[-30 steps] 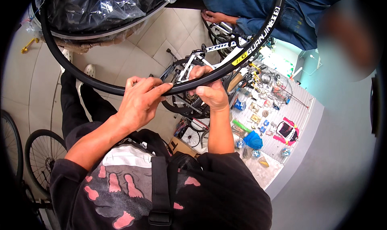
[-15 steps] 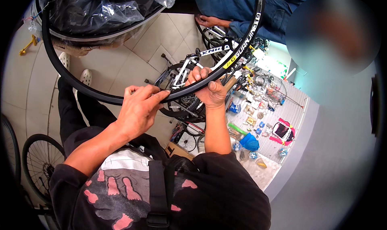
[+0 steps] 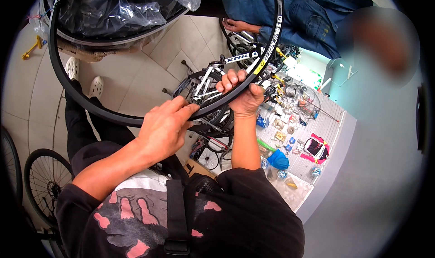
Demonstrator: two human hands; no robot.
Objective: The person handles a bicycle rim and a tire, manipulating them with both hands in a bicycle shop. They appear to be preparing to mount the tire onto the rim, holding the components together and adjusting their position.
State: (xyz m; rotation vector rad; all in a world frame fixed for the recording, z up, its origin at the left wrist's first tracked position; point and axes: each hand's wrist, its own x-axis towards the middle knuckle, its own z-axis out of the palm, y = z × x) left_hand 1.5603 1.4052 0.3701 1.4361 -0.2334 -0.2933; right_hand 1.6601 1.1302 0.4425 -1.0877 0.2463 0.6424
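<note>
A black bicycle rim (image 3: 93,107) with white and yellow lettering on its right side is held up in front of my body. No spokes show inside it. My left hand (image 3: 164,124) grips its near edge, fingers laid over the top and thumb mostly hidden below. Farther right along the same edge, my right hand (image 3: 244,95) has its fingers curled over from the inner side, with the thumb on the outer side. A short stretch of rim lies between the two hands.
Wheels in clear plastic wrap (image 3: 113,16) stand at the far left. Beyond the rim are parked bicycles (image 3: 206,83) and a person in a blue jacket (image 3: 290,13). Small packaged parts (image 3: 281,131) spread to the right. Another wheel (image 3: 45,179) stands at lower left.
The rim has shifted; its right side is farther left and its near edge slightly lower. Both my hands have moved a little to the right, still on it.
</note>
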